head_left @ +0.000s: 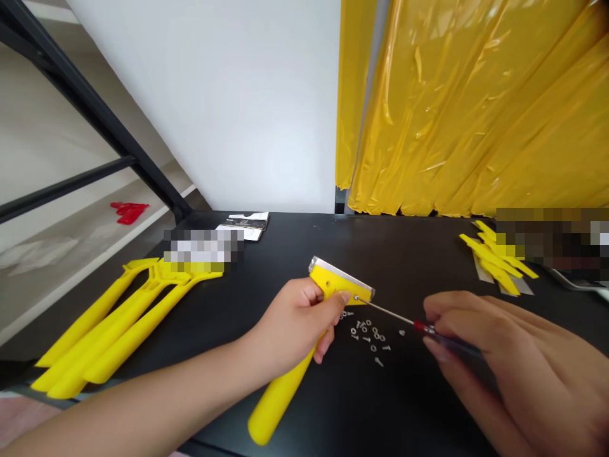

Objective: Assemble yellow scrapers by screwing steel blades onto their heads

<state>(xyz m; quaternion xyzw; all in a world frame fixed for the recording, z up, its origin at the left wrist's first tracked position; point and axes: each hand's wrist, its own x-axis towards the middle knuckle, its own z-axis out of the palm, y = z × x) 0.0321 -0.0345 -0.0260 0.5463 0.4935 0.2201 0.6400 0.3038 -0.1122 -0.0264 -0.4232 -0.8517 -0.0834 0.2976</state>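
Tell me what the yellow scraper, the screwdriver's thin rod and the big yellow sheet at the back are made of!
Yellow scraper: probably hard plastic, evenly coloured and smooth; its silvery, shiny edge strip looks like metal.
Screwdriver's thin rod: likely steel, being slim, straight and silvery.
Big yellow sheet: perhaps thin plastic film, since it's glossy with crinkly folds.

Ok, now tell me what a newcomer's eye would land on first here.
Probably the glossy yellow sheeting filling the upper right, by sheer size. Next, the yellow scraper near the center, gripped in the left hand while the right hand holds a screwdriver to its head. Then the similar yellow tools at the left of the black table.
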